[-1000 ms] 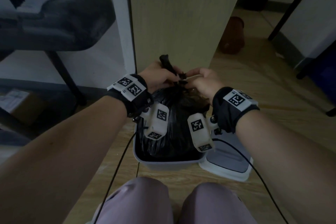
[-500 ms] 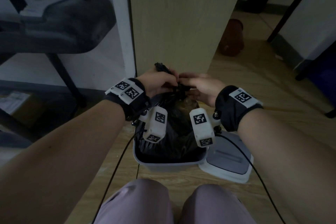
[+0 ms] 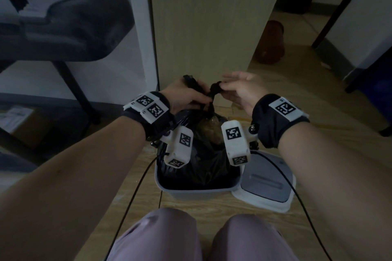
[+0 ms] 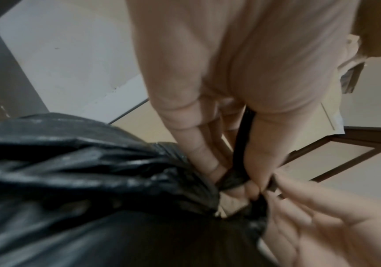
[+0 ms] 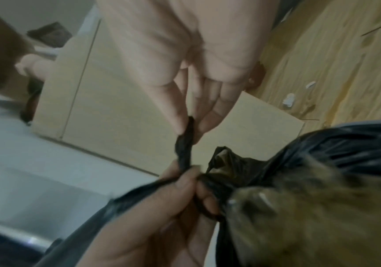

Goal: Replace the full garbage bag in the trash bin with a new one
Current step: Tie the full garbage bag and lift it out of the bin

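Both hands (image 3: 214,95) on twisted ends above garbage bag (image 3: 201,165).

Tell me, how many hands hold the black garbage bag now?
2: the left hand grips one twisted end, the right hand pinches the other, above the garbage bag.

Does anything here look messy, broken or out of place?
Small white scraps lie loose on the wooden floor. The bin's lid sits on the floor beside the trash bin, which suits a bag change. Nothing looks broken.
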